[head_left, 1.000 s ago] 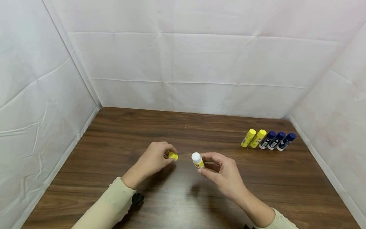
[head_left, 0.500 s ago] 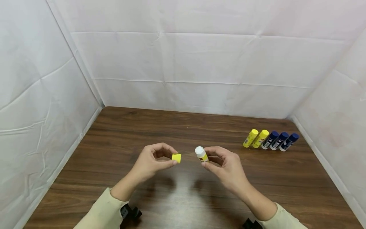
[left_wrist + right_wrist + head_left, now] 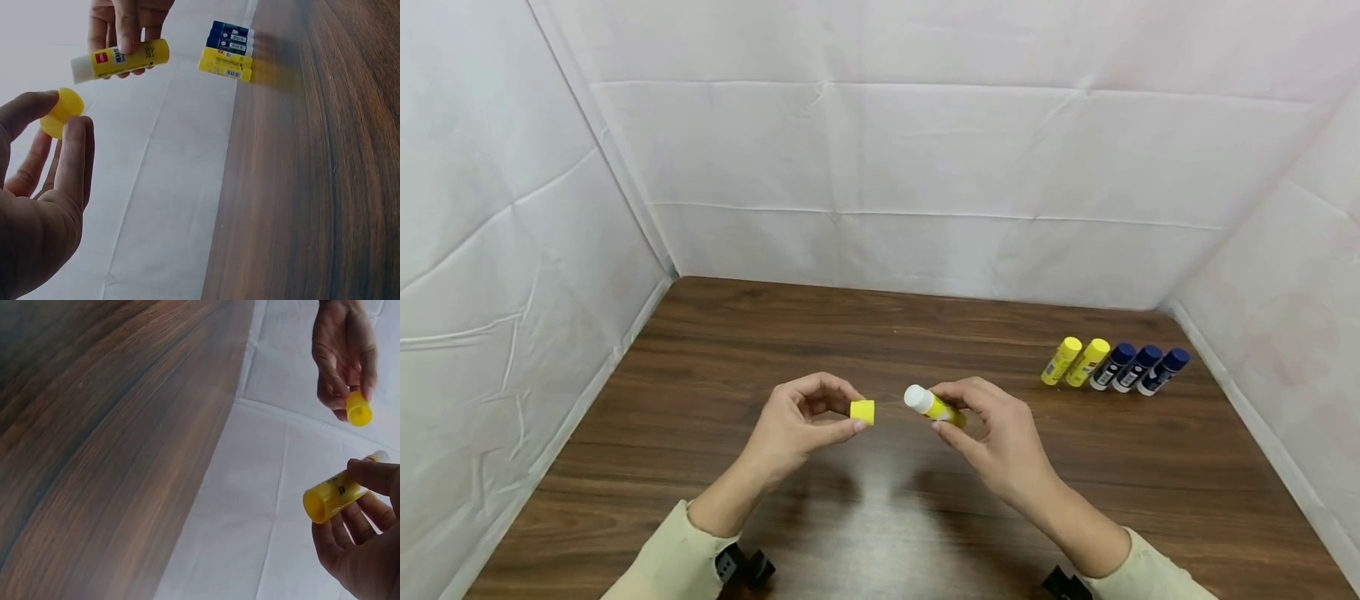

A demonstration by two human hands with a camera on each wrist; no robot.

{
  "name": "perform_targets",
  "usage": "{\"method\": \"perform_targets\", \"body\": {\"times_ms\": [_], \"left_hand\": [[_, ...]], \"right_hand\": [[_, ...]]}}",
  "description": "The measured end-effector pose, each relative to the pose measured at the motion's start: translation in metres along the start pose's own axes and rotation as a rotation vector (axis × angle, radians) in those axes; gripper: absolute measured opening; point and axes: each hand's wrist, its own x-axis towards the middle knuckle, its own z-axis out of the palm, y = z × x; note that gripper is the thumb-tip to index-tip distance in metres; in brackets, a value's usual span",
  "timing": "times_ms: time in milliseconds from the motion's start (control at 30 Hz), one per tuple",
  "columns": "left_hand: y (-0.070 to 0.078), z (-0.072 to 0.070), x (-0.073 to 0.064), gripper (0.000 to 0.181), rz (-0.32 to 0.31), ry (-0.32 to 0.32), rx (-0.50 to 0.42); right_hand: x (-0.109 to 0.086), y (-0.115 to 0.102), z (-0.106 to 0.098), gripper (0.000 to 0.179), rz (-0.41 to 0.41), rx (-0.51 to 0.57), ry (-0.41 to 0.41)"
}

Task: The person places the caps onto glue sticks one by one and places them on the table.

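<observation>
My left hand (image 3: 790, 429) pinches a small yellow cap (image 3: 862, 412) between thumb and fingertips, above the table. Across a short gap to the right, my right hand (image 3: 1003, 437) holds an uncapped yellow glue stick (image 3: 942, 409). That stick is tilted, its white end pointing left towards the cap without touching it. A red label patch on the glue stick (image 3: 125, 61) shows in the left wrist view. From the right wrist view, the far yellow end of the glue stick (image 3: 328, 499) looks hollow, and the cap (image 3: 359, 409) shows a round recess.
At the back right of the brown wooden table (image 3: 850, 333), two yellow glue sticks (image 3: 1075, 362) and three with dark blue caps (image 3: 1141, 368) stand upright in a row. White cloth walls (image 3: 925, 150) border the table at the back and both sides.
The left hand has turned and drawn back slightly, bringing the cap side-on. The right hand has tipped the glue stick from steep to nearly level, white end leftwards.
</observation>
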Motion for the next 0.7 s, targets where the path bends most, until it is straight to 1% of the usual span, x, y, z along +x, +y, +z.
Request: {"method": "perform_targets", "body": {"times_ms": [133, 300, 467, 633, 700], "left_hand": [[0.0019, 0.0013, 0.0000, 0.027, 0.000, 0.017, 0.001], [0.0049, 0.0042, -0.0002, 0.026, 0.010, 0.034, 0.026], [0.0073, 0.0068, -0.0009, 0.025, 0.023, 0.048, 0.068], [0.0082, 0.0076, -0.0009, 0.025, 0.039, 0.057, 0.084], [0.0076, 0.0076, -0.0010, 0.025, 0.044, 0.063, 0.097]], "right_hand": [[-0.0007, 0.0030, -0.0005, 0.041, -0.137, -0.118, 0.023], [-0.0007, 0.0031, -0.0020, 0.041, -0.247, -0.216, 0.021], [-0.0003, 0.0026, -0.0038, 0.044, -0.336, -0.283, 0.000], [0.0001, 0.0050, -0.0037, 0.043, -0.450, -0.312, 0.034], [0.0002, 0.0055, -0.0033, 0.042, -0.481, -0.319, 0.053]]}}
